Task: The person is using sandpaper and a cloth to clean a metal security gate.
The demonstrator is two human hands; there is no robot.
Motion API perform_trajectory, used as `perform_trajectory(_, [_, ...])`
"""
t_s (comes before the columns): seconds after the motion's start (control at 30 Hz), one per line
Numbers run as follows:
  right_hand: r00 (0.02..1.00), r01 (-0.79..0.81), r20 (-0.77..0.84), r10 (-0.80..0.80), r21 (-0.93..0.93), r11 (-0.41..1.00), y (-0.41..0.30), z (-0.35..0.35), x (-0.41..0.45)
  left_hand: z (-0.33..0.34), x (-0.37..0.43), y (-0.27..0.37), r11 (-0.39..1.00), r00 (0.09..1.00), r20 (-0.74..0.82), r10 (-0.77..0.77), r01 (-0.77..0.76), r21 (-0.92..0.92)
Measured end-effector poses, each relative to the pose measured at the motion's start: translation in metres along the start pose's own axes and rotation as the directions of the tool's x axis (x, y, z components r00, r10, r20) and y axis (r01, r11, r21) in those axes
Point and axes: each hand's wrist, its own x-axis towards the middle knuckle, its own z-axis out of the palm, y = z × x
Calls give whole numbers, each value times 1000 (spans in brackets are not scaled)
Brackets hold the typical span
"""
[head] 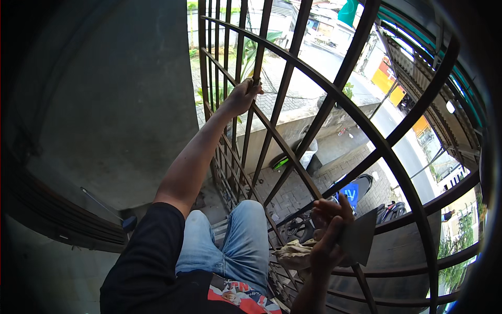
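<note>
My left hand [244, 96] is closed around an upright bar of the dark metal grille [290, 62], near where a crossbar meets it, with my arm stretched out. Low on the right, my right hand [331, 231] is raised beside the same grille, its fingers bent. A flat grey sheet or blade [359, 237], roughly four-sided, shows at this hand, apparently held by it; the exact grip is in shadow. Just left of the right wrist, a crumpled pale cloth [294, 254] hangs at the bars.
A grey wall [117, 98] rises at the left. Beyond the grille are a low concrete wall [270, 145], a white bag or bucket [309, 153], a parked motorcycle [298, 229] with something blue on it, and a street. A blue-headed long-handled tool [128, 223] stands at lower left.
</note>
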Motion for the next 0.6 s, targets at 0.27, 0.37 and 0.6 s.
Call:
perform_trajectory(0.27, [985,-119,-151,86,-229,966,10,1,16,-23,-13,1,991,993,24,-119,121,-53])
perform_trajectory(0.37, [986,-99,-152,74,-164,981,22,-2,18,-31,-10,-12,998,979,-195,-62,64,2])
perform_trajectory(0.6, [958,-222,-200,204,-67,973,17,0,21,34,-56,67,967,883,-396,251,-212,140])
